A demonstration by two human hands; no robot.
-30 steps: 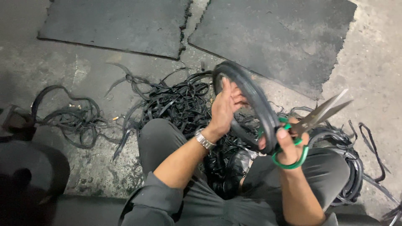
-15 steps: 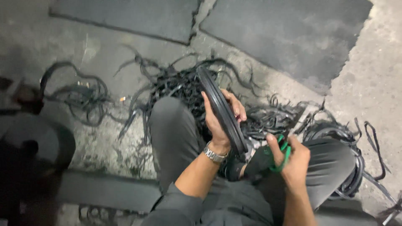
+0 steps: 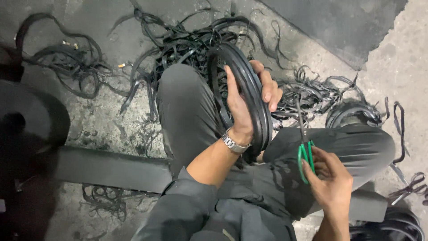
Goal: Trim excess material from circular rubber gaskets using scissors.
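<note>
Head view: a person sits low on a concrete floor, knees up, looking down at both hands.
Ring: a black rubber ring (image 3: 249, 89), tyre-like, stands upright on edge between the knees, over the left thigh, its rim turned toward the camera.
Left hand: the left hand (image 3: 247, 105) wraps the ring's near edge, palm against the inside, fingers (image 3: 269, 89) curled over the outer rim. A firm full grip, with a metal wristwatch (image 3: 234, 143) at the wrist.
Right hand: the right hand (image 3: 332, 178) holds green-handled scissors (image 3: 305, 147), fingers through the loops. Blades point up and away and look nearly closed, thin and dark, so that is hard to be sure of.
Gap: scissor tips sit just beside the ring's lower right, not touching it.
Step, as I read it: between cuts, with the ring gripped and turned and the scissors waiting.
Next move calls for: opening the blades, bringing them to the ring's edge and keeping the left fingers away from the bite.
Around: a heap of black rubber strips (image 3: 191, 40) lies beyond the knees, and more strips (image 3: 321, 93) lie to the right. A dark rubber mat (image 3: 347, 27) lies at top right.
</note>
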